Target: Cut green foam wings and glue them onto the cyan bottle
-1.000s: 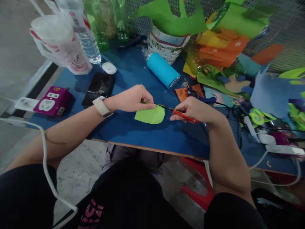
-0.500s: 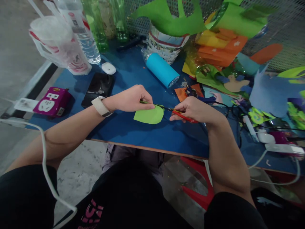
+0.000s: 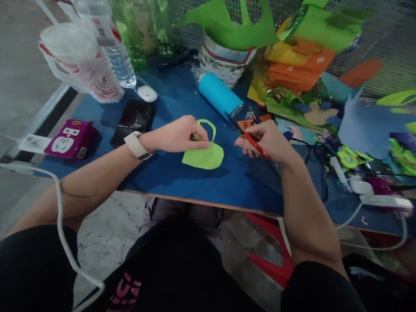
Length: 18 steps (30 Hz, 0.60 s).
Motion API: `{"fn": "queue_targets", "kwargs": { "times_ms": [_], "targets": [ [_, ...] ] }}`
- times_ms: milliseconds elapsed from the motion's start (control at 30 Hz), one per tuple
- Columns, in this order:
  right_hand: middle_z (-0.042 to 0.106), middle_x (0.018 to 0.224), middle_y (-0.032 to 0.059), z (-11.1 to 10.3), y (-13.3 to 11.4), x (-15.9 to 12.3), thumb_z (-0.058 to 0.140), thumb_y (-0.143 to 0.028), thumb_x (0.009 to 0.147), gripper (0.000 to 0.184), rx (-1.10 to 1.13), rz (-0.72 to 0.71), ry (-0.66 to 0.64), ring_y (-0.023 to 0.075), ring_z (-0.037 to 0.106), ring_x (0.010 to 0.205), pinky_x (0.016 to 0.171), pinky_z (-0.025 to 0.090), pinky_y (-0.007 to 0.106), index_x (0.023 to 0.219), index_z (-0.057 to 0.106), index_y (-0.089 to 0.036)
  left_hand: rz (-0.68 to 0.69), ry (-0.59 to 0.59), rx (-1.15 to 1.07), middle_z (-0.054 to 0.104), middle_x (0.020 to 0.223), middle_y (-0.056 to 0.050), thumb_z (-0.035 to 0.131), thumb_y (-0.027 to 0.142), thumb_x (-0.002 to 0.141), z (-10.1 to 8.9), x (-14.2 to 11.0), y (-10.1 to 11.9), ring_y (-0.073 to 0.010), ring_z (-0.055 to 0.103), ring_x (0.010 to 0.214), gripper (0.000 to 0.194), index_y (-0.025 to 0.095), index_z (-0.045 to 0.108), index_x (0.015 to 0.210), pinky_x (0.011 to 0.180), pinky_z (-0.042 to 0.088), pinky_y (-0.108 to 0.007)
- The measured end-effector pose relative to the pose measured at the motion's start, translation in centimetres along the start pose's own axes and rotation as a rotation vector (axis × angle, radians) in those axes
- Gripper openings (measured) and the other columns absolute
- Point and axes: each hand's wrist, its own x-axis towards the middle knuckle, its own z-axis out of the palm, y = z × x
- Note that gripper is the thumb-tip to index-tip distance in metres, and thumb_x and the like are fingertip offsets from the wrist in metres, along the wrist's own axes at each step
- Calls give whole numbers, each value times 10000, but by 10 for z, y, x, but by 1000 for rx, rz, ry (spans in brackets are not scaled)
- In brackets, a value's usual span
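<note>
As the blue worktop [image 3: 175,187] lies below, the left hand [image 3: 190,135] pinches the green paper [image 3: 203,157] between its fingers; the right hand [image 3: 262,139] wraps its fingers round red-handled scissors [image 3: 255,144], clear of it. Turning the paper should smooth the cut — mind the curled strip [image 3: 214,128]. An orange scrap [image 3: 246,124] near the scissors could snag; the white case [image 3: 147,93] lies well apart.
</note>
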Motion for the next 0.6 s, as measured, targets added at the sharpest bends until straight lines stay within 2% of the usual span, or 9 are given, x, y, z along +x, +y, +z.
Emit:
{"fn": "queue_targets", "kwargs": {
  "times_ms": [67, 133, 200, 300, 467, 600],
  "targets": [
    [793, 711, 99, 15, 0, 3, 1048, -789, 787, 644, 138, -71, 112, 201, 712, 555, 478, 506, 329, 761, 812, -190, 17, -28, -28, 648, 626, -32, 749, 374, 1079, 1, 1, 2, -109, 442, 551, 391, 194, 789, 734, 580, 372, -322],
    [816, 766, 95, 31, -1, 6, 1064, -830, 715, 680, 227, -99, 139, 229, 763, 648, 533, 573, 334, 818, 811, -208, 30, -37, -46, 658, 633, -36, 735, 358, 1078, 3, 1, 4, -114, 464, 560, 383, 193, 788, 737, 571, 364, -320],
    [769, 733, 49, 46, -3, 7, 1082, -838, 670, 694, 242, -98, 134, 215, 723, 655, 580, 598, 345, 816, 767, -237, 37, -31, -51, 661, 638, -35, 744, 341, 1067, 4, 1, 5, -115, 468, 562, 360, 190, 785, 742, 557, 347, -318],
    [711, 724, 15, 64, -5, 7, 1087, -824, 665, 713, 218, -111, 170, 184, 626, 643, 601, 569, 352, 763, 666, -257, 39, -31, -54, 621, 623, -21, 758, 334, 1064, 5, 0, 6, -114, 439, 565, 376, 193, 745, 716, 553, 328, -319],
    [754, 815, 31, 78, -9, 5, 1071, -787, 709, 726, 239, -157, 269, 196, 648, 704, 682, 601, 390, 761, 568, -267, 57, -53, -27, 500, 610, 6, 719, 338, 1092, 6, 0, 8, -105, 351, 590, 486, 199, 579, 647, 590, 298, -326],
    [807, 896, 57, 80, -10, 5, 1075, -744, 738, 692, 254, -150, 239, 257, 767, 822, 787, 669, 439, 798, 571, -274, 76, -57, 17, 450, 606, 20, 689, 325, 1096, 8, 0, 5, -100, 319, 581, 523, 201, 491, 628, 626, 291, -339]
  ]
}}
